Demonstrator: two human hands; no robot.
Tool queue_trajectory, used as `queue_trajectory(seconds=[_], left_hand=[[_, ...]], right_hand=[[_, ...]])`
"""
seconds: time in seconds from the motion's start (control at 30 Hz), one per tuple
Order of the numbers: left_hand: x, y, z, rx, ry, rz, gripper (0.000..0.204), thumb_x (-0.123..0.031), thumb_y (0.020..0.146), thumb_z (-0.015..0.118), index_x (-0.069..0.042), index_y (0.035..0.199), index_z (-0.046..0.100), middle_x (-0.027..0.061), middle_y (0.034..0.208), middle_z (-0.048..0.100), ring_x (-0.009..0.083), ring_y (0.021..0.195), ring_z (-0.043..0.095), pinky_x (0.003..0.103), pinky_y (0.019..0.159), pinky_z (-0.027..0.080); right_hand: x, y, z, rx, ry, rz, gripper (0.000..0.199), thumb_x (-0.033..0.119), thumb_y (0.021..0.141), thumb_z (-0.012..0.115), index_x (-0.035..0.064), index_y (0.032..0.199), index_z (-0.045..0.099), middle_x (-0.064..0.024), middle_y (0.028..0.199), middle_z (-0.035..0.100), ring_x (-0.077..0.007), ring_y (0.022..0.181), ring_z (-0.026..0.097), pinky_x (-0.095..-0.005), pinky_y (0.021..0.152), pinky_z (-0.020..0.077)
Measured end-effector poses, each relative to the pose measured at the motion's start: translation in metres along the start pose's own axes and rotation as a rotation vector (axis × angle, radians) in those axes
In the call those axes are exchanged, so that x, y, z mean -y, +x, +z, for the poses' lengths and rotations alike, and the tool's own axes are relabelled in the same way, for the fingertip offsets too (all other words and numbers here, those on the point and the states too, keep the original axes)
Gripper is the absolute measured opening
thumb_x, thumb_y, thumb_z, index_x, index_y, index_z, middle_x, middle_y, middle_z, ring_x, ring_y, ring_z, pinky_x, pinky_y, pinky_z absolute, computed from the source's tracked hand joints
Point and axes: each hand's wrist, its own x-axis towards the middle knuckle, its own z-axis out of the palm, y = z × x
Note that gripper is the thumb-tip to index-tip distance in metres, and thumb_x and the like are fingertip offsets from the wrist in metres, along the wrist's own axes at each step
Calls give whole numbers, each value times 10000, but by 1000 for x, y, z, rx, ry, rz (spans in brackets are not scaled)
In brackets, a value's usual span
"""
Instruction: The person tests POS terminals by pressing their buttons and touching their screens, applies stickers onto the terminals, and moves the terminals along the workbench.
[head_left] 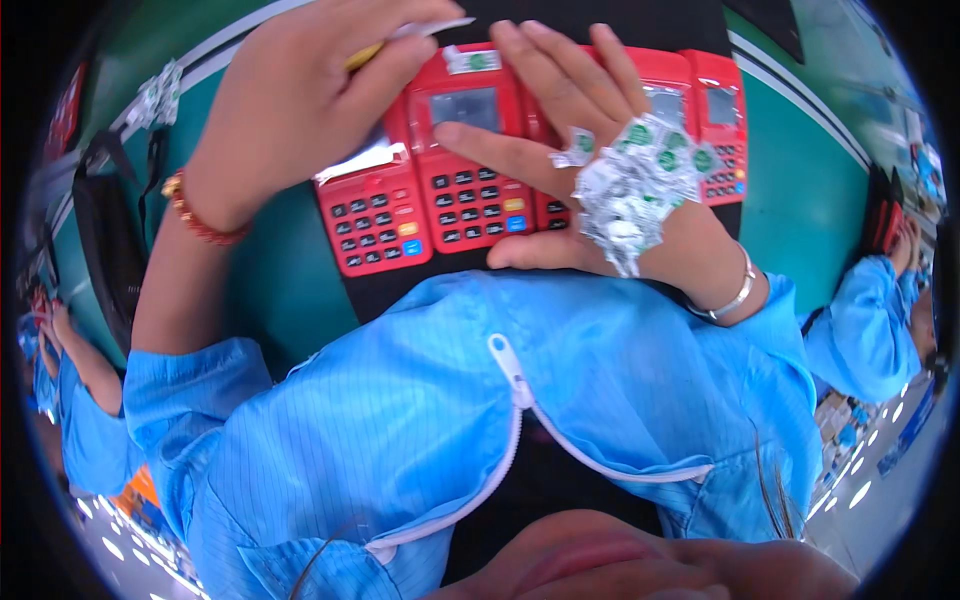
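Note:
Several red card payment terminals [468,160] lie side by side with their keypads toward me. My left hand [300,90] is closed around a slim pointed tool [447,26] with a yellow part and a pale tip. That tip is above the top end of one terminal, near a small silver label [472,61] with a green mark. Fingers spread, my right hand [570,175] rests palm down across the middle terminals and hides parts of them. A thick bunch of silver labels [635,195] with green round marks sticks to its back.
Under the terminals is a black mat [400,292] on the green tabletop [285,285]. More silver labels [158,95] cling near the left table edge, above a black bag [108,240]. People in blue sit at left [95,430] and right [860,325].

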Motion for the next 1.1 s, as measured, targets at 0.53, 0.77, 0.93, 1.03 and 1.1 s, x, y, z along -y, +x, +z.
queue_trajectory(seconds=[0.53,0.77,0.93,1.03,1.1], left_hand=[[-49,7,-35,421,-155,60,343,-177,942,616,20,1221,578,200,1016,620,371,895,637,412,752,499],[-3,-53,-105,442,203,-222,298,-146,994,572,-93,1281,630,134,1010,640,317,808,646,385,674,510],[0,-58,-110,500,410,-112,265,-149,976,615,-142,1234,678,78,957,638,263,764,646,387,607,503],[-2,-56,-108,522,479,-63,279,-149,952,632,-138,1225,690,61,923,644,254,743,649,374,605,513],[2,-57,-106,529,517,-28,291,-151,938,642,-139,1223,696,54,900,646,248,733,651,364,606,518]], right_hand=[[14,38,60,-337,461,-155,801,704,758,687,211,1385,612,-327,1582,284,-459,1508,217,-694,1191,8],[24,40,28,-176,136,-80,706,756,859,495,300,1386,609,-196,1609,319,-405,1487,263,-627,1191,120],[41,67,27,-107,-15,-149,899,872,728,493,354,1461,543,-232,1620,300,-413,1504,277,-604,1211,159],[50,76,35,-55,68,-107,912,862,719,538,349,1474,531,-227,1607,331,-413,1500,287,-599,1215,146],[51,77,34,-31,58,-108,908,846,717,564,349,1476,529,-232,1607,327,-411,1500,288,-596,1218,143]])
